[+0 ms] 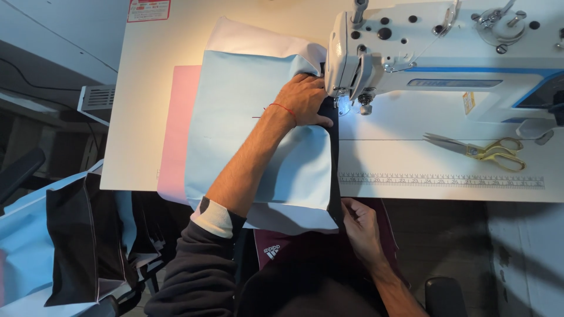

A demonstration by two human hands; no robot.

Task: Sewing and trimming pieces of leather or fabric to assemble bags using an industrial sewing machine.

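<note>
Your left hand (304,100) lies flat, palm down and fingers together, on the light blue fabric (247,129), pressing it onto the table just beside the needle area of the white sewing machine (435,53). It grips nothing; it only holds the cloth down. A thin red thread bracelet (284,108) is around this wrist.

Your right hand (359,226) is below the sewing machine, at the near edge of the table (411,158). Its fingers pinch the lower end of the dark strip (335,158), which runs along the right edge of the light blue fabric from the needle straight down to this hand.

The light blue fabric spreads to the left of the sewing machine. A white piece (252,38) shows from under its top edge, and a pink piece (176,129) shows further left from the machine.

To the right of the needle, under the arm of the sewing machine, a pair of scissors (487,149) with golden handles lies on the table. Just below them a printed ruler (440,181) runs along the table edge. Far to the left of the machine, beside the table, more dark and light blue pieces (76,235) hang in a pile.
</note>
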